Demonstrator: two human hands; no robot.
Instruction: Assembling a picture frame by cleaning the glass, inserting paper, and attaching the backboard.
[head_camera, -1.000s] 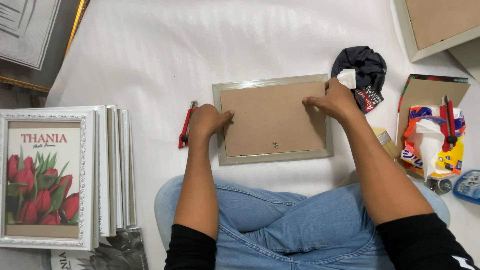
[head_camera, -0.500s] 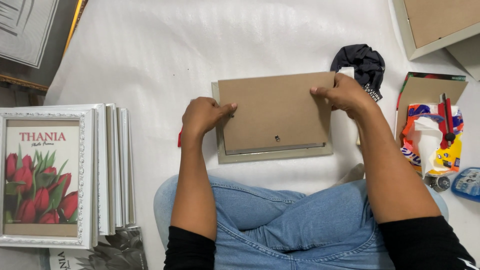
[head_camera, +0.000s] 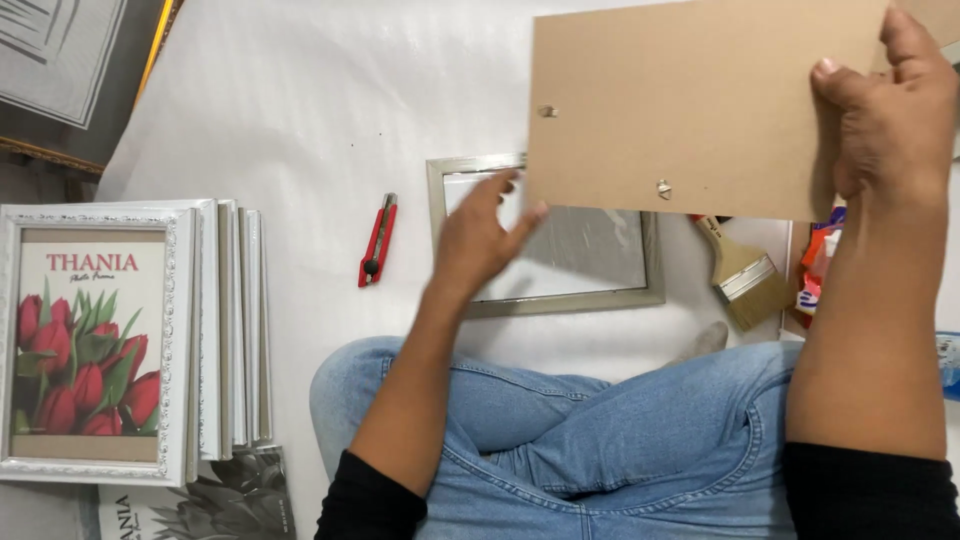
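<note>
picture-framing workspace on the floor.
white frames stacked (head_camera: 228, 330) at the sheet's (head_camera: 300, 100) left edge; red utility knife (head_camera: 377, 240), paintbrush (head_camera: 745, 275).

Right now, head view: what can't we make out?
- Silver frame: top right corner hidden behind the brown backing board.
- Right hand: fingers behind the board unseen.
- Paintbrush: handle end covered by the board.
- Colourful packs: mostly behind the right forearm.
</note>
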